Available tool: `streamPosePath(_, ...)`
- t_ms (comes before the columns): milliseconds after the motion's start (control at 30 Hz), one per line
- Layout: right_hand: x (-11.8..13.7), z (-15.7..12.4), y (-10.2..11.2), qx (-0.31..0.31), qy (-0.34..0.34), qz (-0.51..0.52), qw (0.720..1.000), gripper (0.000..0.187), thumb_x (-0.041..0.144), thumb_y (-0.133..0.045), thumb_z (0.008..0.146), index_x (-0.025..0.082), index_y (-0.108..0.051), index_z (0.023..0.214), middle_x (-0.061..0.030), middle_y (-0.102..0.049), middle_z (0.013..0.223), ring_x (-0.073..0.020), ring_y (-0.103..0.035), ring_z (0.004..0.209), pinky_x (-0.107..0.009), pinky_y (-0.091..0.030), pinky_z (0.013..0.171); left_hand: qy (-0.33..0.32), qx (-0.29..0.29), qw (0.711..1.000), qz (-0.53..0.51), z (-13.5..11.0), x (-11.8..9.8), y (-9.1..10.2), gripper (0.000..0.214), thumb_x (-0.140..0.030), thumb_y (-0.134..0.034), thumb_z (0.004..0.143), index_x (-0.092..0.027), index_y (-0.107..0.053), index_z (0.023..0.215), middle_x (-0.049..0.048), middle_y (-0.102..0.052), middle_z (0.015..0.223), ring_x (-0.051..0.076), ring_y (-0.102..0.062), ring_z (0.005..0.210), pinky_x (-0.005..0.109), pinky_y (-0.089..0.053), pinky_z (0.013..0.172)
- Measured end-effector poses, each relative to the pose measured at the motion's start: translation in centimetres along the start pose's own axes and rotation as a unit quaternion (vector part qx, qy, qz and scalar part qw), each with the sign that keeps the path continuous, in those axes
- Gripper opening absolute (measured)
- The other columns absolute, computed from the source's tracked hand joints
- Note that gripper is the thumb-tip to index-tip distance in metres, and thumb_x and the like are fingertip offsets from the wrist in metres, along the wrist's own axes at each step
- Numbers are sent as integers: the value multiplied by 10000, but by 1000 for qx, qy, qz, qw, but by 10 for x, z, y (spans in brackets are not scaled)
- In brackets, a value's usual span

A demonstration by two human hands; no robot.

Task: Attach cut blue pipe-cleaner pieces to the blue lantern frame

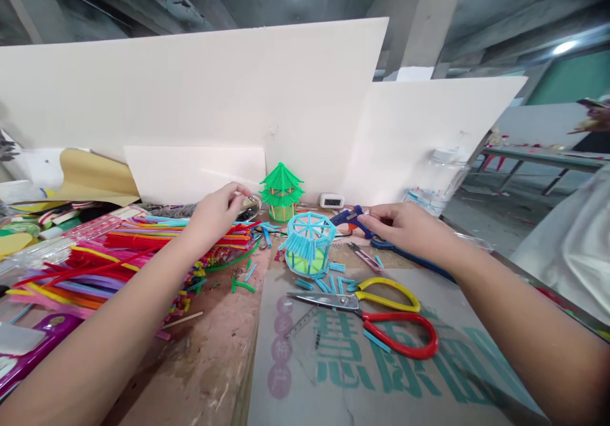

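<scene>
My left hand (220,211) hovers beside a small round clear dish (251,208), fingers loosely bent and thumb apart, with nothing visible in it. At the right, my right hand (403,226) has thumb and fingers closed at the handle of a blue glue gun (347,217); its far fingers are hidden. Between the hands stands a light-blue pavilion model (309,248) of short stick pieces, its roof partly covered, with a light-green base inside. Behind it is a green pavilion model (281,194) with a pointed tiered roof. Short blue pieces (328,284) lie around the blue model.
Scissors (359,302) with yellow and red handles lie in front on a printed plastic sheet (295,400). Small pink-handled snips (365,257) rest nearby. A heap of colourful pipe cleaners (109,254) covers the left. A small digital clock (332,200) stands before white boards (305,108).
</scene>
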State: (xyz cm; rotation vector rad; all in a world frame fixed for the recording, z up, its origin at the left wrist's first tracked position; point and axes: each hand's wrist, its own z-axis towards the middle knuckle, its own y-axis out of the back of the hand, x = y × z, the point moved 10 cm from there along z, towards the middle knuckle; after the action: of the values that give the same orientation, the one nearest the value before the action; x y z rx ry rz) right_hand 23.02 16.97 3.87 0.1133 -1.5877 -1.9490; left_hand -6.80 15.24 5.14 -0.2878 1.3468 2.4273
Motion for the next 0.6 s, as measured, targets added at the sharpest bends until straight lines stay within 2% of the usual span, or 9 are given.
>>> streamPosePath(67, 9, -3, 2, -2, 25, 5, 1000, 424, 521, -423, 906, 204, -657, 750, 19, -505, 554, -119, -410, 514, -263, -265, 501, -59, 38, 997, -40, -5, -23, -16, 290, -353, -402, 926, -208, -627, 1036, 18, -670, 848, 188, -603, 758, 282, -432, 715)
streamPosePath(167, 24, -5, 1, -15, 75, 2, 997, 261, 411, -483, 906, 242, -665, 987, 14, -618, 708, -128, -513, 604, -246, -335, 561, -140, 64, 985, -74, -17, -53, -36, 308, -356, -418, 935, -186, -627, 1083, 49, -668, 1000, 200, -610, 922, 312, -454, 840)
streamPosePath(267, 35, -5, -11, -24, 116, -4, 993, 309, 384, -517, 904, 256, -616, 1167, -6, -652, 802, -141, -554, 659, -248, -360, 595, -202, 63, 974, -79, -30, -75, -48, 386, -451, -534, 887, -183, -611, 1154, 84, -617, 1142, 230, -559, 1093, 362, -427, 967)
streamPosePath(367, 43, -4, -26, -41, 148, -40, 987, 354, 389, -579, 877, 225, -609, 1189, -45, -658, 902, -156, -573, 727, -255, -375, 629, -247, 54, 965, -71, -43, -90, -58, 575, -552, -643, 786, -190, -571, 1227, 114, -544, 1263, 266, -482, 1217, 404, -393, 1038)
streamPosePath(467, 50, -6, -32, -54, 169, -81, 981, 339, 362, -594, 873, 218, -604, 1180, -60, -659, 969, -164, -586, 769, -262, -383, 652, -279, 48, 958, -45, -56, -103, -67, 629, -568, -658, 766, -191, -543, 1256, 133, -506, 1318, 282, -454, 1252, 432, -380, 1057)
streamPosePath(533, 48, -8, -25, -60, 159, -84, 982, 308, 345, -570, 886, 213, -614, 1161, -54, -672, 945, -163, -589, 761, -264, -384, 649, -292, 49, 955, -28, -60, -108, -68, 629, -569, -655, 768, -196, -538, 1260, 133, -503, 1334, 288, -454, 1254, 441, -375, 1058)
streamPosePath(600, 38, -7, -9, -65, 133, -63, 987, 258, 339, -542, 896, 214, -655, 1090, -41, -686, 902, -155, -585, 738, -260, -382, 639, -288, 46, 956, -28, -57, -107, -60, 612, -573, -640, 778, -197, -543, 1252, 122, -530, 1315, 285, -471, 1240, 431, -381, 1051)
